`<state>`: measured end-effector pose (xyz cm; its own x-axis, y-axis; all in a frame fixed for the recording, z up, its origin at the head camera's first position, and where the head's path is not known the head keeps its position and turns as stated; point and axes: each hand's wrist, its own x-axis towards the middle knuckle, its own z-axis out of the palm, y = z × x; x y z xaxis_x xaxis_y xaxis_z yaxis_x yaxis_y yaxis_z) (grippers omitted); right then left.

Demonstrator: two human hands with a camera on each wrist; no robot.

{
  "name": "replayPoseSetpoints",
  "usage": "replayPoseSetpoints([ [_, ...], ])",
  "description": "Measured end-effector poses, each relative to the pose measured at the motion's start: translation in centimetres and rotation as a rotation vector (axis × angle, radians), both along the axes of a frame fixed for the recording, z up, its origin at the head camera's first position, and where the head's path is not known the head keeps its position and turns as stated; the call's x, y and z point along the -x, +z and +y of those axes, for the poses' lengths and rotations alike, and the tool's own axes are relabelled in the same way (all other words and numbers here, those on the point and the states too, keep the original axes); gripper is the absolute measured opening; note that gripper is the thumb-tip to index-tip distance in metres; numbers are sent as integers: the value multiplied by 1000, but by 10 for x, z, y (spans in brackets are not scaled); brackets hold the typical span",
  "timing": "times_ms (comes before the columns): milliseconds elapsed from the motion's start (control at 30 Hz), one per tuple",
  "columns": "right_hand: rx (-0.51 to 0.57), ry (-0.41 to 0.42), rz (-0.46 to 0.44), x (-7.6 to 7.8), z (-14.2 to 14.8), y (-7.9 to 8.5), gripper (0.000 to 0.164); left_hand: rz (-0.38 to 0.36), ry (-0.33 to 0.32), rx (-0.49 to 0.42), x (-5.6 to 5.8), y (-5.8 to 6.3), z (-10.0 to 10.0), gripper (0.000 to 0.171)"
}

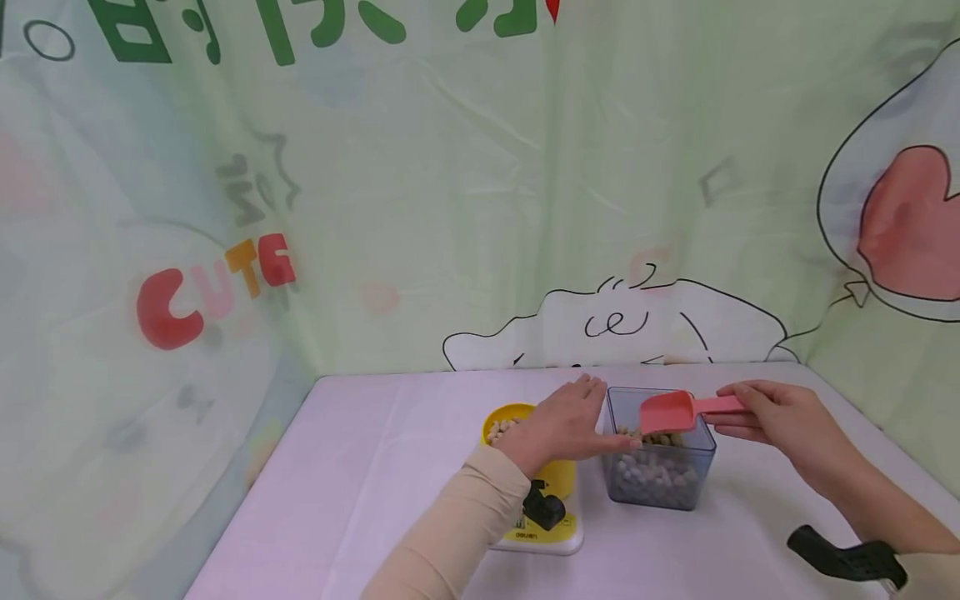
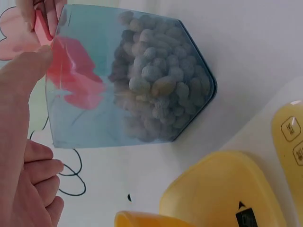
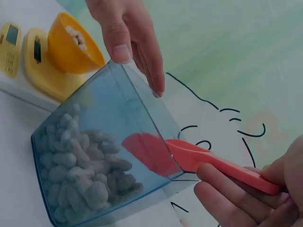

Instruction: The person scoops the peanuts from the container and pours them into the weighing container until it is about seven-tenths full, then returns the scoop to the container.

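A clear bluish plastic container [image 1: 693, 467] holds peanuts in their shells [image 3: 85, 165]. My right hand [image 1: 798, 429] pinches the handle of a pink-red scoop [image 1: 667, 412] between thumb and fingers. The scoop's blade hangs inside the container's upper part, above the peanuts; whether anything lies in it I cannot tell. At the container's left side, my left hand [image 1: 566, 421] stretches its fingers out, and its thumb touches the rim. A yellow bowl [image 3: 71, 52] with pale pieces in it sits on a yellow and white kitchen scale [image 1: 558, 546], partly hidden behind the left forearm.
The table [image 1: 360, 483] has a pale lilac cover. Behind it hangs a light green printed curtain [image 1: 480, 208] with cartoon drawings. A black wrist strap [image 1: 847, 558] is on the right arm, and a black device [image 1: 543, 506] is at the left wrist.
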<state>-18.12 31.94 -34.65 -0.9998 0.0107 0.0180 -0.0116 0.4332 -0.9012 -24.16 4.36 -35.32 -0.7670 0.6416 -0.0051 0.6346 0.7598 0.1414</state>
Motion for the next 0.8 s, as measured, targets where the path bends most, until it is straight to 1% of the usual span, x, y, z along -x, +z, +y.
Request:
replayPoseSetpoints([
  [100,-126,-26,33,0,-3,0,54,-16,9,-2,-2,0,3,91],
  [200,-248,-43,67,0,-8,-1,49,-14,16,6,-3,-1,5,91],
  [267,-308,-52,92,0,-11,-1,45,-4,18,15,-3,-3,7,91],
  [433,-415,-63,148,-1,-16,0,36,24,11,23,-2,-4,9,90],
  [567,-473,-60,166,2,-18,2,33,41,10,31,-2,-4,9,90],
  [667,-471,-33,138,4,-17,4,32,29,14,22,-2,-3,8,90],
  [800,-455,13,91,3,-16,1,34,6,19,-5,-4,-5,7,90],
])
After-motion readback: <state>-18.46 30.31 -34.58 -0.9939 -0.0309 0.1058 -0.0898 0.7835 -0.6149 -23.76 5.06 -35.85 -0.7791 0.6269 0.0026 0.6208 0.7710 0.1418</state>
